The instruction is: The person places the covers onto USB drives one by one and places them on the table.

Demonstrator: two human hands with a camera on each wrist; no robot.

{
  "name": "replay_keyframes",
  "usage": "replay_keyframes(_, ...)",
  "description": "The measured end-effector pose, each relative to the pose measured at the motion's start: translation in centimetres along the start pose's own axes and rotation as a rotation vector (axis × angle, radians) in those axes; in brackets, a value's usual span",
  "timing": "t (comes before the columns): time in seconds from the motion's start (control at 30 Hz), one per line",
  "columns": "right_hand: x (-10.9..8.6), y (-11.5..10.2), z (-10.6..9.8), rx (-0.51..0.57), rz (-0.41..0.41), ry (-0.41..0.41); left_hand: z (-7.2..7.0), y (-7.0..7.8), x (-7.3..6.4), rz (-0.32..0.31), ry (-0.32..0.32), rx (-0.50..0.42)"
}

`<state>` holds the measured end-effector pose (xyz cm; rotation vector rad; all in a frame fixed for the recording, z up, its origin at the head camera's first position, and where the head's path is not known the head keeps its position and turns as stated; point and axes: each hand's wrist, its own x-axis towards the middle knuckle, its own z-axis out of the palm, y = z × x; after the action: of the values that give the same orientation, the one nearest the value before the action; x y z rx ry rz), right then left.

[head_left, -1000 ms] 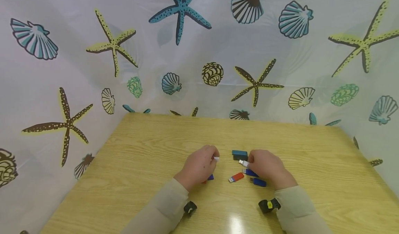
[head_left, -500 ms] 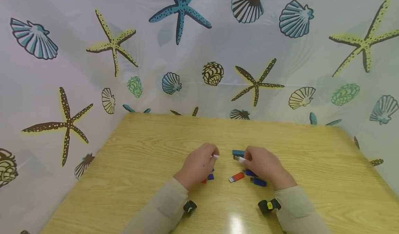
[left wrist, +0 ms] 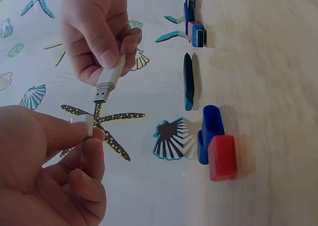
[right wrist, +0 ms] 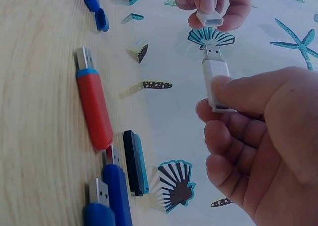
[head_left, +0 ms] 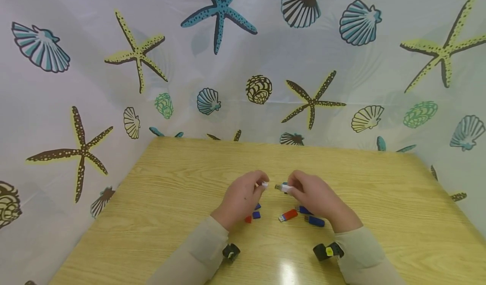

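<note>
My right hand (head_left: 317, 194) pinches a white USB stick (right wrist: 216, 82) by its body, its bare metal plug pointing toward my left hand. Between thumb and fingertips my left hand (head_left: 239, 198) holds a small white cap (right wrist: 209, 19), hollow end facing that plug. A short gap parts cap and plug, and both are held above the table. Beneath the right hand lie a red USB stick (head_left: 288, 215) and two blue USB sticks, one nearer blue stick (head_left: 315, 221) in front. Beside the left hand lie a red cap (left wrist: 222, 158) and two blue caps (left wrist: 212, 121).
A teal and black block (right wrist: 135, 162) lies behind the USB sticks, mostly hidden by my right hand in the head view. The wood-grain table (head_left: 182, 166) ends at a white curtain (head_left: 235, 78) printed with shells and starfish. Each wrist wears a black camera strap.
My right hand has lifted the white USB stick off the table area and brought it left, toward the cap. The left hand has risen slightly with the cap, uncovering more of the red and blue caps.
</note>
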<state>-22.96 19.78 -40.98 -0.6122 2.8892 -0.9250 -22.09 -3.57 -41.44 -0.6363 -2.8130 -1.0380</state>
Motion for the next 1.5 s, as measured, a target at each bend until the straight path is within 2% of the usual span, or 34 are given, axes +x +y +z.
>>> replay_keyframes(0.13, 0.0, -0.4, 0.0, 0.035, -0.037, 0.017, 0.0, -0.1, 0.1, -0.048, -0.012, -0.071)
replay_keyframes(0.2, 0.0, -0.6, -0.1, 0.047, -0.047, 0.024, 0.0, -0.2, 0.1, -0.052, -0.017, -0.084)
replay_keyframes(0.63, -0.3, -1.2, -0.1, 0.081, -0.090, 0.031, 0.1, -0.2, 0.0, -0.019, -0.063, -0.132)
replay_keyframes(0.87, -0.3, -1.2, 0.1, 0.083, -0.110, 0.028, 0.0, -0.4, -0.1, -0.028, -0.094, -0.209)
replay_keyframes(1.1, -0.3, -1.2, 0.1, 0.093, -0.131, 0.036, -0.1, 0.1, -0.1, -0.012, -0.095, -0.261)
replay_keyframes(1.5, -0.1, -1.6, 0.5, 0.076, -0.163, 0.091, -0.5, 0.6, -0.2, -0.024, -0.102, -0.321)
